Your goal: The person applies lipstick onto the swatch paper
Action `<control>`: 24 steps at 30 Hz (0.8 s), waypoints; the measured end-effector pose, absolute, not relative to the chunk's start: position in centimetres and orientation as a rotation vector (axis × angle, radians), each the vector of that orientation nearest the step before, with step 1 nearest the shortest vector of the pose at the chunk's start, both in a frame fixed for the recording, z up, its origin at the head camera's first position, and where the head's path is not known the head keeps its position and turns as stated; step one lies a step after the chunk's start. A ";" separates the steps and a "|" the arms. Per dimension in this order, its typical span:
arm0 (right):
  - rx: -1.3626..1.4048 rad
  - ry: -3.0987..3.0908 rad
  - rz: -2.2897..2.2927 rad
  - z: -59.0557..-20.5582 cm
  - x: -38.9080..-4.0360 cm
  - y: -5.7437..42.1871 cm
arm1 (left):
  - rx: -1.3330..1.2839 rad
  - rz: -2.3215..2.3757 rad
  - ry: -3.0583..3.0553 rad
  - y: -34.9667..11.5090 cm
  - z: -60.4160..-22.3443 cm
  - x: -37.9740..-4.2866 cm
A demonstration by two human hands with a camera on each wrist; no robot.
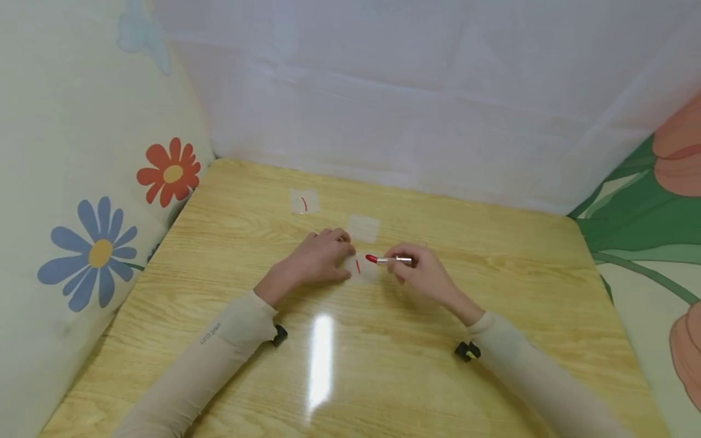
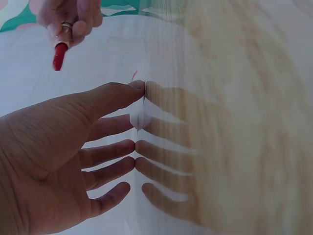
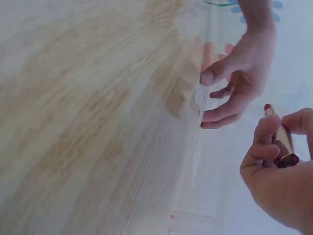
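A lipstick (image 1: 386, 260) with its red bullet exposed is held by my right hand (image 1: 424, 271), pinched between thumb and fingers. Its tip hovers just right of a pale thin square (image 1: 368, 271) that bears a short red stroke (image 1: 358, 267). My left hand (image 1: 320, 255) rests on the table at the square's left edge, thumb and fingers spread and lightly bent. In the left wrist view, the left thumb (image 2: 117, 93) and several fingertips touch the surface by the square. The red lipstick bullet (image 2: 59, 56) shows above them, apart from the table.
Behind lies a blank pale square (image 1: 362, 228). Farther back left, another square (image 1: 304, 201) carries a curved red mark. The wooden table (image 1: 219, 377) meets a white cloth backdrop (image 1: 394, 109), with flower-printed cloth (image 1: 82, 164) at the left.
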State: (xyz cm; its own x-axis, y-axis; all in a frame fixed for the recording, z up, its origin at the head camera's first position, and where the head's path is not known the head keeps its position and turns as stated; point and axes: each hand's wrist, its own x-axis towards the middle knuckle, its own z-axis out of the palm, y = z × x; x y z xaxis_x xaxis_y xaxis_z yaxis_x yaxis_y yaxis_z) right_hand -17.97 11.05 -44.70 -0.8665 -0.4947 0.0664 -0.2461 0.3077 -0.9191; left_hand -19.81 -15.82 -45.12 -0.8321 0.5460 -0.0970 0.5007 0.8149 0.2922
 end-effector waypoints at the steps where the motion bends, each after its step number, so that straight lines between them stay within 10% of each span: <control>1: -0.660 2.310 -1.627 -44.6 -18.0 11.2 | 0.821 0.389 2.824 -15.8 -45.1 -19.8; 24: -0.654 2.111 -1.902 -43.7 -18.8 12.7 | 0.548 0.385 2.879 -22.7 -44.0 -23.3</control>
State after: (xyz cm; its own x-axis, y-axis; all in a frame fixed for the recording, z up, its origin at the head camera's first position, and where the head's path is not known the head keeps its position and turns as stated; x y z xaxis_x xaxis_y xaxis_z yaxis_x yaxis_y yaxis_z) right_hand -18.77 12.73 -43.74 -0.8753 -0.4666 0.1270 -0.1747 0.0602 -0.9828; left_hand -23.27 -22.74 -43.97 -0.9148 0.3818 -0.1316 0.3338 0.8982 0.2860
